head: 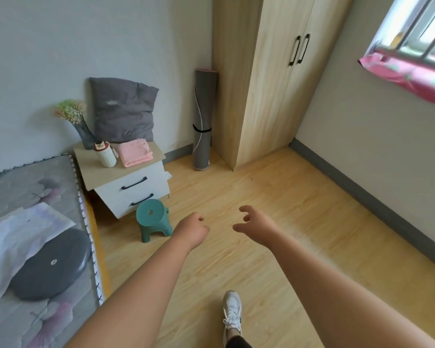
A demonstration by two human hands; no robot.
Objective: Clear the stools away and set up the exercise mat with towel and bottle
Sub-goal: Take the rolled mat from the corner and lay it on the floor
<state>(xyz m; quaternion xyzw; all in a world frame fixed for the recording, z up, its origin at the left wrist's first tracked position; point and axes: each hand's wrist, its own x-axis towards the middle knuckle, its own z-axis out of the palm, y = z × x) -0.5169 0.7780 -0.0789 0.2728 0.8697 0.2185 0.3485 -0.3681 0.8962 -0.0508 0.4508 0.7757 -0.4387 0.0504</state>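
A small green stool (153, 219) stands on the wooden floor in front of the white nightstand (133, 187). A rolled grey exercise mat (203, 119), bound with a black strap, leans upright in the corner beside the wardrobe. On the nightstand lie a folded pink towel (135, 152) and a white bottle (106, 154) with a cartoon lid. My left hand (192, 229) hangs over the floor just right of the stool, fingers curled, holding nothing. My right hand (255, 223) is beside it with fingers spread and empty.
A bed (35, 187) with a dark round cushion (52, 263) fills the left side. A grey pillow (123, 111) and a vase of flowers (82, 131) sit on the nightstand. The tall wooden wardrobe (269, 79) stands at the back. My shoe (232, 310) is on the floor.
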